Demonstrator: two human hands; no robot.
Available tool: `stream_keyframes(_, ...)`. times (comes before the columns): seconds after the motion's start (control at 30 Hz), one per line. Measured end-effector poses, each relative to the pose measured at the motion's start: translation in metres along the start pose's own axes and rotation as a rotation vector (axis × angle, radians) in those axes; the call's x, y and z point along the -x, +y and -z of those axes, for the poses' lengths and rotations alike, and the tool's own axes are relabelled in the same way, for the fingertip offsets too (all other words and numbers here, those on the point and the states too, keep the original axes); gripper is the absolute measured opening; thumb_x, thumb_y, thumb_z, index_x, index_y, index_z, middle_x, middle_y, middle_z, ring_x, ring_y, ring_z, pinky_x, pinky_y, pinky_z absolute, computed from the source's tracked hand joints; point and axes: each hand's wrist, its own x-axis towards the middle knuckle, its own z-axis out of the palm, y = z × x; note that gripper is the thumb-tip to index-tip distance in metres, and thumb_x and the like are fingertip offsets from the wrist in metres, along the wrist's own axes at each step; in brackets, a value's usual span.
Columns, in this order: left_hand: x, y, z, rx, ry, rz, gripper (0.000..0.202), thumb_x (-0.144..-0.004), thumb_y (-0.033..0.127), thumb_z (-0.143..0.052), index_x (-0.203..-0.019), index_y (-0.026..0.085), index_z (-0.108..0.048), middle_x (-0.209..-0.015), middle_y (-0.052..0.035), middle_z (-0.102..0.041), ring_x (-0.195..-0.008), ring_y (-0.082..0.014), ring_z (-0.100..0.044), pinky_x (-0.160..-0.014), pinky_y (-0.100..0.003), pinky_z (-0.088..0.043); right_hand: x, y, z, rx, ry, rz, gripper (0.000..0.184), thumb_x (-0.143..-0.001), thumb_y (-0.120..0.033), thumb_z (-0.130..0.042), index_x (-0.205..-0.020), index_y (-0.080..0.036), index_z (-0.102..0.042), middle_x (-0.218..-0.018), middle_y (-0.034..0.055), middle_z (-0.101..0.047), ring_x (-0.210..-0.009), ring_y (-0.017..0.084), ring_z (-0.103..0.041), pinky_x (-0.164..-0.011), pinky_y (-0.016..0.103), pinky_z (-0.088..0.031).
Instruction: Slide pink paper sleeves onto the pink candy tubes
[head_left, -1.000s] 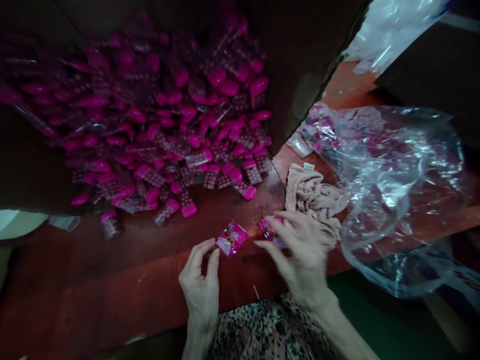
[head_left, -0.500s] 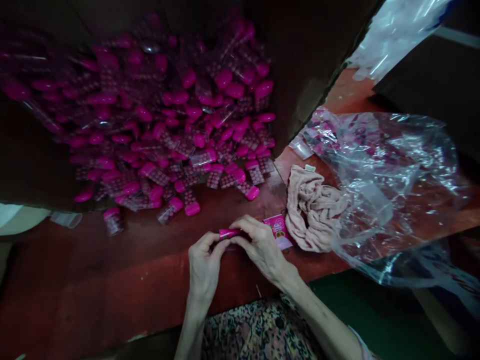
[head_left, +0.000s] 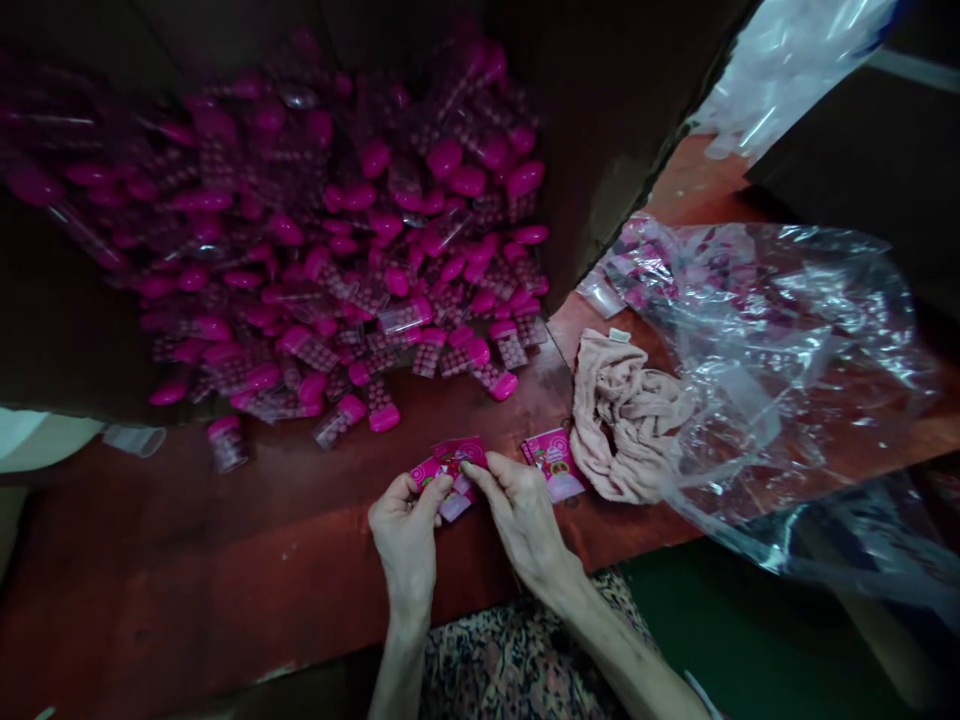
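Observation:
My left hand [head_left: 407, 535] and my right hand [head_left: 519, 518] both pinch one small pink printed label [head_left: 451, 470] between fingertips, held just above the dark red table [head_left: 225, 560]. The left fingers grip its left edge, the right fingers its top right. A second pink label [head_left: 553, 464] lies flat on the table just right of my right hand. Beyond the hands lies a big heap of small clear bottles with pink caps [head_left: 337, 250], the nearest ones a short way past the held label.
A crumpled beige cloth [head_left: 626, 415] lies to the right of the labels. A large clear plastic bag [head_left: 780, 350] holding more pink packets spreads over the right side. A cardboard wall [head_left: 615, 120] stands behind the heap. A lone bottle [head_left: 223, 442] lies left.
The label that was folded between both hands half a second ago is now opened flat between the fingertips. A second ago my right hand was over the other label at the right.

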Motion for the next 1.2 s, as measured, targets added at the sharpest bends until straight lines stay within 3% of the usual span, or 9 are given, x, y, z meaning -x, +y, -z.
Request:
stream_keyframes(0.07,0.002,0.001,0.000,-0.165,0.005,-0.037,0.019,-0.065,0.032,-0.069,-0.074,0.016,-0.067,-0.052,0.0032,-0.055,-0.046,-0.0116,-0.046,-0.048,-0.022,-0.037,-0.003,0.001,0.008,0.022,0.054,0.002,0.018,-0.083,-0.026,-0.054,-0.076,-0.015,-0.067,-0.067,0.0011,-0.061,-0.063,0.014,-0.050,-0.062,0.024,-0.039)
stream_keyframes(0.2,0.006,0.008,0.006,-0.441,0.039,-0.149,0.056,-0.060,0.036,-0.074,-0.112,0.019,-0.061,-0.060,0.0009,-0.058,-0.051,-0.0174,-0.050,-0.054,-0.028,-0.040,-0.009,0.001,0.021,-0.006,0.063,-0.021,0.017,-0.082,-0.029,-0.055,-0.084,-0.016,-0.066,-0.073,0.0020,-0.064,-0.067,0.015,-0.054,-0.065,0.026,-0.041)
stream_keyframes(0.33,0.005,0.021,0.026,-0.544,0.091,-0.279,0.051,-0.064,0.041,-0.071,-0.110,0.020,-0.063,-0.077,-0.0023,-0.058,-0.052,-0.0146,-0.048,-0.054,-0.029,-0.040,-0.009,-0.004,0.025,-0.055,-0.016,-0.054,0.020,-0.080,-0.032,-0.059,-0.070,-0.015,-0.063,-0.060,-0.0027,-0.058,-0.056,0.011,-0.049,-0.055,0.022,-0.038)
stream_keyframes(0.43,0.003,0.032,0.034,-0.336,0.065,-0.254,0.040,-0.064,0.038,-0.071,-0.098,0.019,-0.068,-0.086,-0.0033,-0.060,-0.056,-0.0125,-0.051,-0.055,-0.026,-0.043,-0.004,-0.012,0.024,-0.063,-0.107,-0.063,0.023,-0.079,-0.032,-0.060,-0.062,-0.015,-0.062,-0.053,-0.0052,-0.051,-0.052,0.009,-0.043,-0.051,0.021,-0.033)
stream_keyframes(0.53,0.002,0.041,0.024,0.068,-0.217,-0.034,0.029,-0.062,0.028,-0.073,-0.090,0.017,-0.071,-0.089,-0.0053,-0.066,-0.076,-0.0162,-0.061,-0.068,-0.025,-0.048,0.003,-0.023,0.020,-0.039,-0.185,-0.018,0.022,-0.081,-0.029,-0.057,-0.065,-0.016,-0.065,-0.055,-0.0043,-0.054,-0.054,0.010,-0.046,-0.052,0.021,-0.035)
stream_keyframes(0.6,0.003,0.043,0.010,0.269,-0.321,0.075,0.017,-0.064,0.023,-0.071,-0.080,0.016,-0.072,-0.081,-0.0045,-0.068,-0.076,-0.0152,-0.061,-0.068,-0.023,-0.047,0.007,-0.029,0.018,-0.030,-0.199,0.007,0.019,-0.081,-0.025,-0.057,-0.068,-0.017,-0.066,-0.060,-0.0027,-0.059,-0.058,0.011,-0.050,-0.056,0.022,-0.038)
stream_keyframes(0.73,0.004,0.039,-0.011,0.416,-0.194,0.103,0.005,-0.063,0.020,-0.071,-0.061,0.015,-0.069,-0.059,0.0008,-0.061,-0.057,-0.0088,-0.054,-0.054,-0.018,-0.043,0.009,-0.035,0.018,-0.124,-0.173,-0.057,0.008,-0.075,-0.019,-0.063,-0.080,-0.019,-0.069,-0.073,-0.0015,-0.067,-0.068,0.013,-0.058,-0.065,0.023,-0.044)
stream_keyframes(0.87,0.001,0.036,-0.012,0.398,-0.068,0.066,0.007,-0.061,0.018,-0.071,-0.057,0.015,-0.066,-0.053,0.0037,-0.057,-0.053,-0.0073,-0.050,-0.052,-0.017,-0.041,0.007,-0.035,0.017,-0.216,-0.121,-0.122,0.010,-0.067,-0.022,-0.071,-0.075,-0.018,-0.068,-0.067,-0.0031,-0.066,-0.062,0.012,-0.056,-0.061,0.022,-0.044)
stream_keyframes(1.2,-0.012,0.042,-0.014,0.537,-0.006,0.177,0.017,-0.050,0.020,-0.077,-0.055,0.014,-0.062,-0.051,0.0025,-0.060,-0.046,-0.0076,-0.052,-0.049,-0.020,-0.044,0.010,-0.036,0.006,-0.060,-0.017,0.015,0.024,-0.084,-0.029,-0.054,-0.065,-0.016,-0.062,-0.056,-0.0030,-0.054,-0.053,0.010,-0.047,-0.051,0.021,-0.036)
